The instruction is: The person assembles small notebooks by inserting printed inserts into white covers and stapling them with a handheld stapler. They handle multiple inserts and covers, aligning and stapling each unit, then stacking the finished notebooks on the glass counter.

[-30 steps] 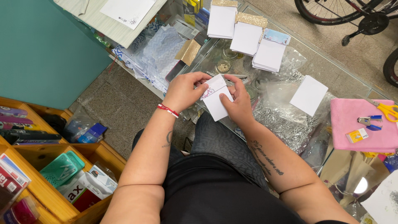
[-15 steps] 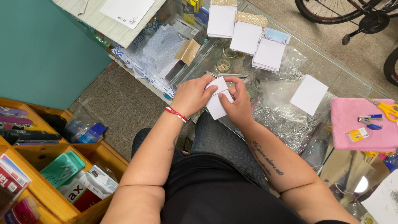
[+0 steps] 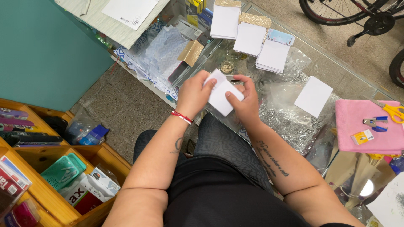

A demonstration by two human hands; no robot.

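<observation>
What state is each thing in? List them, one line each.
Left hand: gripping the white card's left edge.
Right hand: pinching the same card, thumb on top.
White card: held above the glass table, tilted.
Three card stacks: lying flat, side by side.
Single white card: flat on clear bags.
Yellow scissors: lying on the pink cloth; blades hidden.

Light is bright and even, with soft shadows. A small glare spot shines at four o'clock. Everything looks sharp.
</observation>
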